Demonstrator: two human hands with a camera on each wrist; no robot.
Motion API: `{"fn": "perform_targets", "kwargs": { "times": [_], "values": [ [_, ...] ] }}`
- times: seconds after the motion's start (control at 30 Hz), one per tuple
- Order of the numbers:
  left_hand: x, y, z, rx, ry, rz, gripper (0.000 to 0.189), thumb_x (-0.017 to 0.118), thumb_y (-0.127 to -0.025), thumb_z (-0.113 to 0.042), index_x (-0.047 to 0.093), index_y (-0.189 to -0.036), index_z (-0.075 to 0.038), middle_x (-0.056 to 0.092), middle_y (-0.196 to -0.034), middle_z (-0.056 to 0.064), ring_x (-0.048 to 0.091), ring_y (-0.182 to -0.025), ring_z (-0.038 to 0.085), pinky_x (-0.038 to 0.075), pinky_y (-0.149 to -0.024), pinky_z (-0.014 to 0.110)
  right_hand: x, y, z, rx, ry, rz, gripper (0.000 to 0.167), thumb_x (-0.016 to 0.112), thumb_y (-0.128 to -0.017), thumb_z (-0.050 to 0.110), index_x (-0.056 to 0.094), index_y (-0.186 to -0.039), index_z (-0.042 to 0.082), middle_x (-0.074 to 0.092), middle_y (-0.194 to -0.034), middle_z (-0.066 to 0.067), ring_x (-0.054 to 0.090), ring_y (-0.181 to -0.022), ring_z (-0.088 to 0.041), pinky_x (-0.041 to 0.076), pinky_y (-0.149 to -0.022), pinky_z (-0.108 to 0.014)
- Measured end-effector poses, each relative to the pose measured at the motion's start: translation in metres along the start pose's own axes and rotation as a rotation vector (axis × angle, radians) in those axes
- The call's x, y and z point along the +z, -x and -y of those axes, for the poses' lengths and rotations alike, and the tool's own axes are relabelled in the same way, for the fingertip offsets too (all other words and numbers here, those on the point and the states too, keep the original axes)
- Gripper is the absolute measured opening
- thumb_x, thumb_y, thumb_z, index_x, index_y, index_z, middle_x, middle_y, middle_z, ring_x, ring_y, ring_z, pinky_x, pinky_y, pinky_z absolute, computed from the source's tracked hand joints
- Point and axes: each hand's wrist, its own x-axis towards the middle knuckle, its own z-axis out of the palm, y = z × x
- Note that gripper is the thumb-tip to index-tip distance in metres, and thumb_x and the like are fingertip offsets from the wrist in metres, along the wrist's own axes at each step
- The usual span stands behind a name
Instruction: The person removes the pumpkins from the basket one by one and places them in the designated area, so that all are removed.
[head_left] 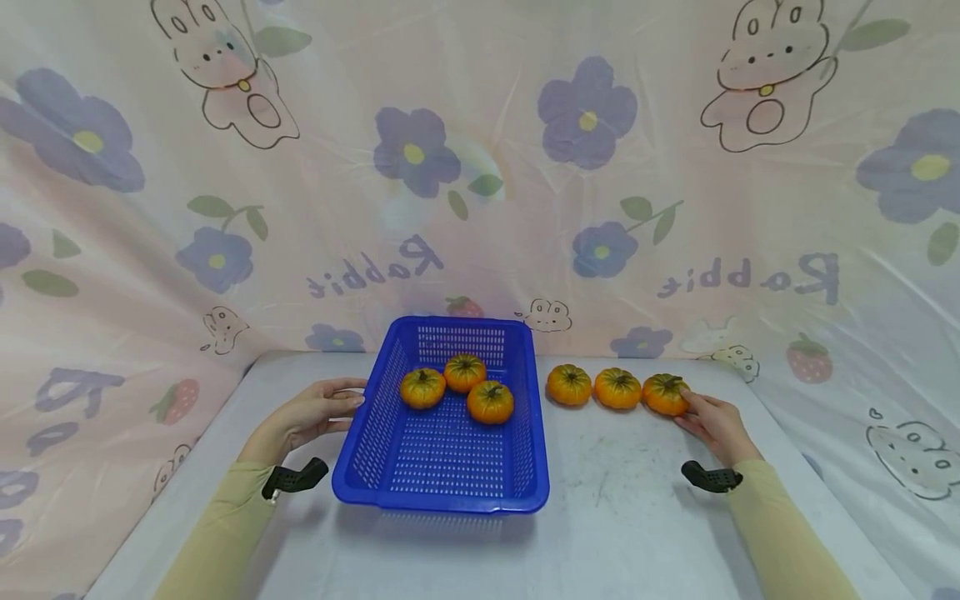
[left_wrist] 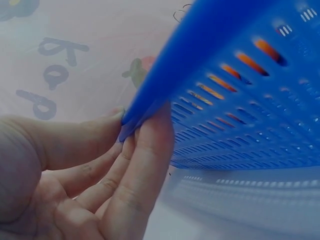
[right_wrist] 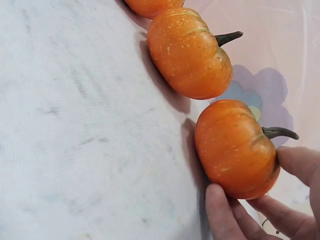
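In the head view, my left hand (head_left: 318, 412) holds the left rim of a blue plastic basket (head_left: 534, 467). The left wrist view shows the thumb on one side of that rim (left_wrist: 162, 75) and fingers on the other. Inside the basket lie three small orange pumpkins, among them a front one (head_left: 491, 403). To the basket's right, three more stand in a row on the table. My right hand (head_left: 714, 423) grips the rightmost pumpkin (head_left: 664, 394). Up close, its thumb lies near the dark stem and its fingers curl around the lower side (right_wrist: 235, 150).
The row's middle pumpkin (head_left: 618, 389) and left pumpkin (head_left: 568, 385) sit close together beside the basket wall. A white table (head_left: 622, 517) lies under everything. Behind it hangs a cloth (head_left: 495, 233) printed with rabbits and flowers. Each wrist wears a black camera mount (head_left: 296, 478).
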Motion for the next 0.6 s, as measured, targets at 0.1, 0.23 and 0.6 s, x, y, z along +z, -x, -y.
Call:
{"fn": "perform_targets", "kwargs": {
  "times": [0.1,0.23,0.6],
  "values": [
    [0.000,0.001,0.000,0.008,-0.001,0.001,0.061,0.057,-0.097,-0.016,0.026,-0.145,0.007,0.062,-0.118,0.014,0.062,-0.102,0.023,0.053,-0.087,0.037,0.000,-0.001,-0.001,0.001,-0.008,-0.009,0.074,0.049,-0.099,0.032,0.011,-0.148,-0.009,0.022,-0.145,-0.025,0.056,-0.092,-0.011,0.047,-0.094,-0.030],
    [0.001,0.002,0.000,0.011,-0.002,-0.016,0.060,0.057,-0.097,-0.016,0.028,-0.145,0.007,0.062,-0.117,0.013,0.062,-0.101,0.023,0.053,-0.086,0.037,0.000,-0.001,-0.002,-0.010,-0.024,-0.014,0.072,0.049,-0.100,0.029,0.012,-0.147,-0.011,0.030,-0.137,-0.023,0.058,-0.087,-0.009,0.048,-0.092,-0.029],
    [0.007,0.004,0.005,0.014,0.020,-0.070,0.054,0.051,-0.100,-0.012,0.028,-0.146,0.004,0.058,-0.122,0.016,0.063,-0.101,0.023,0.051,-0.089,0.035,0.008,0.025,-0.008,-0.028,0.034,-0.153,0.067,0.035,-0.103,0.034,0.011,-0.149,-0.007,0.029,-0.143,-0.027,0.060,-0.087,-0.007,0.049,-0.090,-0.026]
  ]
}}
